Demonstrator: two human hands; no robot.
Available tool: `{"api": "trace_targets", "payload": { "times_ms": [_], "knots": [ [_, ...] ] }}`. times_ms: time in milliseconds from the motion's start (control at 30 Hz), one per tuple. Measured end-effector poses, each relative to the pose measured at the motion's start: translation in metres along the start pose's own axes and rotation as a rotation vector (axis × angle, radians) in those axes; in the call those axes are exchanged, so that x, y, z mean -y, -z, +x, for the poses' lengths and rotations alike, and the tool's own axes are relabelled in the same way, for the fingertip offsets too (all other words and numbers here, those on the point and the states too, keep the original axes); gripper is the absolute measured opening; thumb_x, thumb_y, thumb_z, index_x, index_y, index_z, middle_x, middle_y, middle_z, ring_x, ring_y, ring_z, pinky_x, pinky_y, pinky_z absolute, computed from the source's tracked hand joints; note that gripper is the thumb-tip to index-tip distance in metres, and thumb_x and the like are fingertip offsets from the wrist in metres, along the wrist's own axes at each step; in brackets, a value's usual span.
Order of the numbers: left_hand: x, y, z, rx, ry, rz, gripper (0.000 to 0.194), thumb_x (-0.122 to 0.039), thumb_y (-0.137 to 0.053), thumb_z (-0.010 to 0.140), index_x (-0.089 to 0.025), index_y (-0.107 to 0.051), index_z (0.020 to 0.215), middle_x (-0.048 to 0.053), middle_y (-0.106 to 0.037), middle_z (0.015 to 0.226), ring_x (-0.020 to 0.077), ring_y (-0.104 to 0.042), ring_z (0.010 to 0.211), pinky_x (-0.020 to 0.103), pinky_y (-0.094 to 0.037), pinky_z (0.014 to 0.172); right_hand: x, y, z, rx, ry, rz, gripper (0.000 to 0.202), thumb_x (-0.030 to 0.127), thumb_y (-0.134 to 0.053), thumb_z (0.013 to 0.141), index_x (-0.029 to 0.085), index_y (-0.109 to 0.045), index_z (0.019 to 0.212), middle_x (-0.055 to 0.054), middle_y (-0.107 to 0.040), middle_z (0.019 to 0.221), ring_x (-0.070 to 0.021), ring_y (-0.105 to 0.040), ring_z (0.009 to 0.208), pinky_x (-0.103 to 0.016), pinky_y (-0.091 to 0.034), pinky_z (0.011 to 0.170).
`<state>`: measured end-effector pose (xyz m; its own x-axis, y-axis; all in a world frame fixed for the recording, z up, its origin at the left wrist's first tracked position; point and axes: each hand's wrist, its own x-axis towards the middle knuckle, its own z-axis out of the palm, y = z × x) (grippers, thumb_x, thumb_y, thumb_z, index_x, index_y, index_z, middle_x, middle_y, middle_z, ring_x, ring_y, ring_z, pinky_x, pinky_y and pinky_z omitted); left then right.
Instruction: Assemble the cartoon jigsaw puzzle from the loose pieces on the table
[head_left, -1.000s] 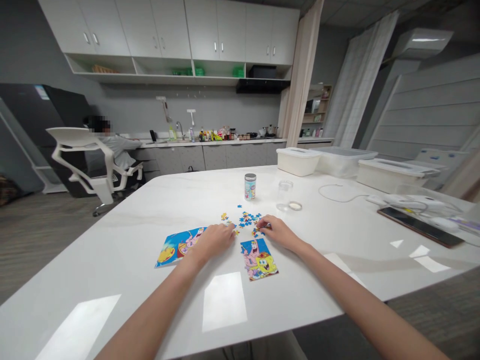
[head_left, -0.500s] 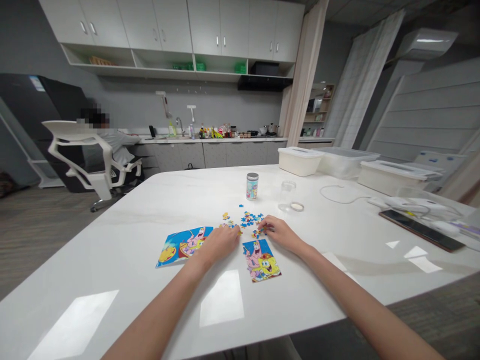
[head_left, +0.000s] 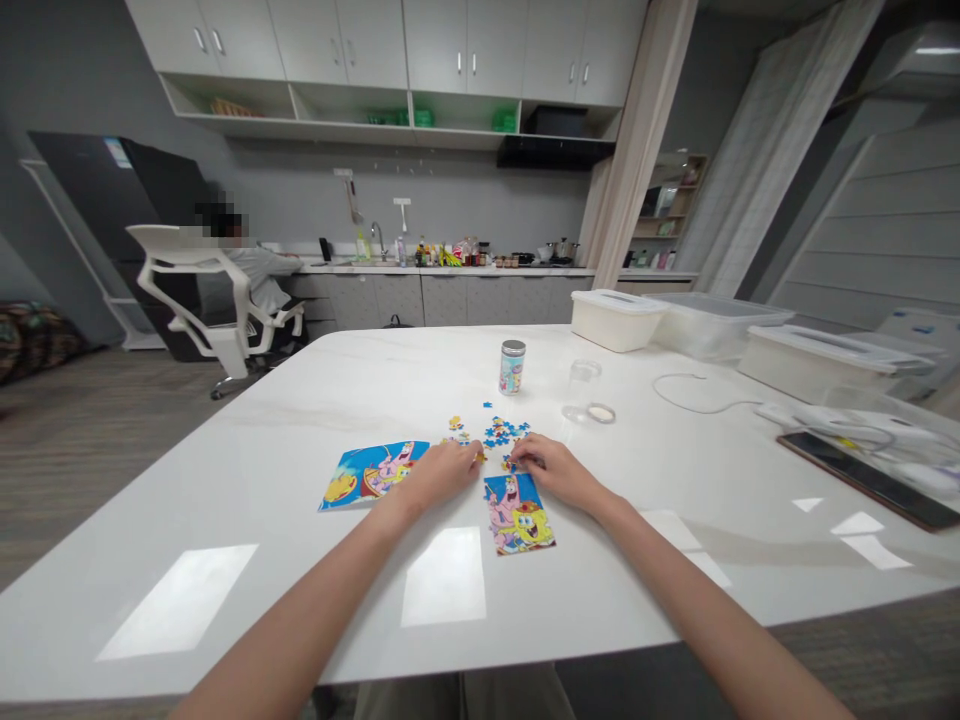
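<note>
Loose jigsaw pieces [head_left: 504, 432], mostly blue with some yellow ones, lie scattered on the white table. Below them is a joined puzzle section [head_left: 519, 515] showing a pink and a yellow cartoon figure. My right hand [head_left: 556, 468] is above its top right corner, with fingers pinched at a small puzzle piece [head_left: 510, 464]. My left hand [head_left: 448, 470] rests at the pile's left side, fingers closed and curled; a yellowish bit shows by the fingertips, but what they hold is hidden. Partly behind that hand lies the picture sheet [head_left: 367, 475], printed with the same figures.
Beyond the pieces stands a printed canister [head_left: 512, 368] with a metal lid. To its right are a clear jar [head_left: 582, 388] and a round lid [head_left: 601, 413]. Storage boxes [head_left: 619, 322], a cable and a phone [head_left: 862, 480] occupy the right side. A person sits at the far left.
The camera view has turned slightly left, shifting the room rightward. Both hands stay by the pieces, with the right fingertips slightly nearer the top of the joined section.
</note>
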<state>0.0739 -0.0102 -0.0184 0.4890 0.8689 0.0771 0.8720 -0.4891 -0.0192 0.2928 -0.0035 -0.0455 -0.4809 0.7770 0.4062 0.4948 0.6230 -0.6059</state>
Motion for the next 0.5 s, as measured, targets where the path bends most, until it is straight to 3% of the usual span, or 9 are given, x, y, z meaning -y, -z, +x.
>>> {"api": "trace_targets", "payload": {
  "times_ms": [167, 500],
  "knots": [
    [-0.0012, 0.0026, -0.0004, 0.010, -0.004, -0.001, 0.029, -0.024, -0.039, 0.092, -0.019, -0.058, 0.113, 0.011, -0.069, 0.092, 0.0247, -0.066, 0.088, 0.033, -0.048, 0.073, 0.0018, -0.0013, 0.0007, 0.058, -0.041, -0.045, 0.019, 0.018, -0.055, 0.085, 0.021, -0.070, 0.096, -0.007, -0.064, 0.106, -0.0206, -0.058, 0.101, -0.037, -0.043, 0.093],
    [-0.0048, 0.0102, -0.0023, 0.009, -0.034, 0.041, 0.029, -0.019, -0.038, 0.091, -0.019, -0.059, 0.110, 0.011, -0.069, 0.085, 0.0248, -0.067, 0.081, 0.034, -0.049, 0.070, 0.0019, -0.0007, 0.0025, 0.077, -0.092, -0.033, 0.016, 0.017, -0.057, 0.085, 0.022, -0.071, 0.092, -0.006, -0.061, 0.100, -0.0194, -0.057, 0.097, -0.035, -0.043, 0.090]
  ]
}}
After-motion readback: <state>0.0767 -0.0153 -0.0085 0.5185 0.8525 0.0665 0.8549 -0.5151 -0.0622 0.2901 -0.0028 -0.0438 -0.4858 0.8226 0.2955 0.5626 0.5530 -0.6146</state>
